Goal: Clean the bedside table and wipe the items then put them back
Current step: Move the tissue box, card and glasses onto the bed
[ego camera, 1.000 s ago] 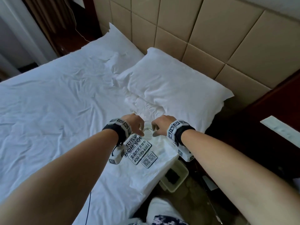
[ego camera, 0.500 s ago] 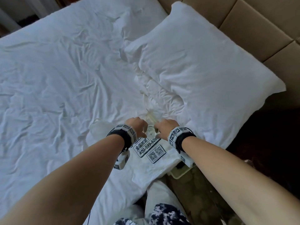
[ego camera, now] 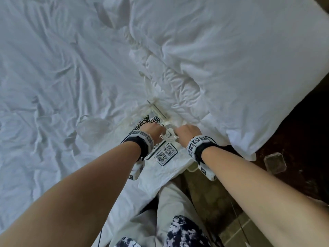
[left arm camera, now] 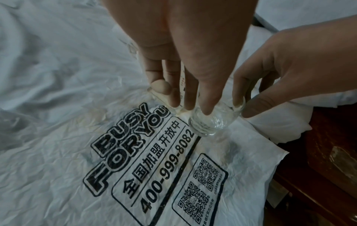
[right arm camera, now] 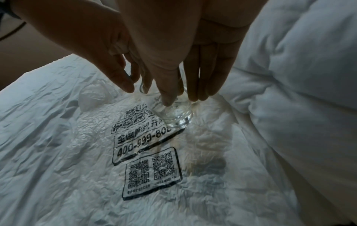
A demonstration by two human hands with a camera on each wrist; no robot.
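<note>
The left hand [left arm camera: 185,64] reaches down over the printed plastic bag [left arm camera: 154,175] spread on the bed [ego camera: 62,68], its fingertips [left arm camera: 208,110] pinching the near rim of a small clear glass [left arm camera: 210,122] — a second glass piece seems to sit under its other fingers, though it is too transparent to be sure. The glass stands on the bag, just beyond the bold lettering, probably so the sheet stays clean while the table is cleared. The right hand [right arm camera: 179,58] comes from the other side, thumb and fingers closed on the same rim, steadying it. Beyond the right hand the pillow [ego camera: 231,59] crowds close; below that wrist lies the dark bedside table [ego camera: 302,131] with a clear lid-like piece [ego camera: 275,162] on it — out of the way.
</note>
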